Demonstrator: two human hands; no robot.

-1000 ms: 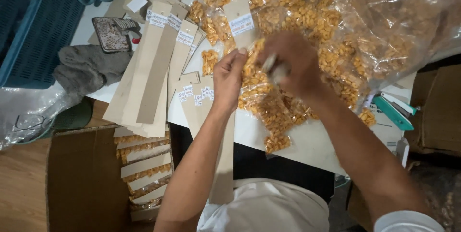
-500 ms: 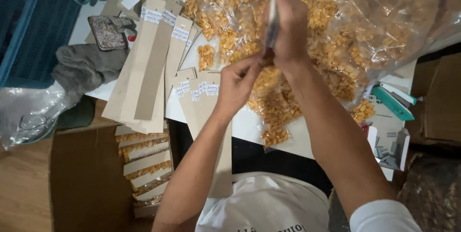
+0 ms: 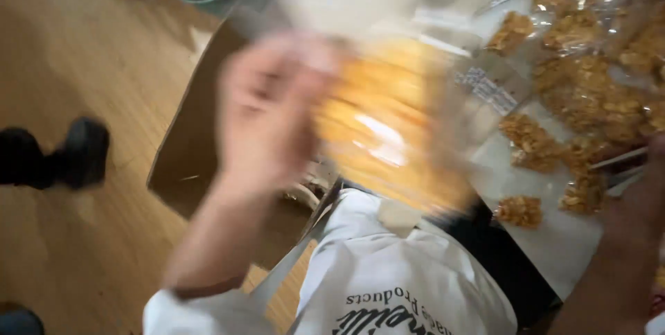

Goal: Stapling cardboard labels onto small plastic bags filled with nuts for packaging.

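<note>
My left hand grips a long clear bag full of golden crunchy bits, held up over the open cardboard box by my lap. All blurry, so I can't tell how tight my fingers are. Best way, I think: keep the bag straight & hold it w/ a firm pinch so nothing spills. Right hand is by the table edge, near thin sticks; can't tell if it's open or shut. Lots of free wood floor on my left; the snack pile crowds the right.

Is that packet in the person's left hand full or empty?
Full: the packet in the left hand shows golden-orange snack pieces through its clear front, though motion blur hides detail.
</note>
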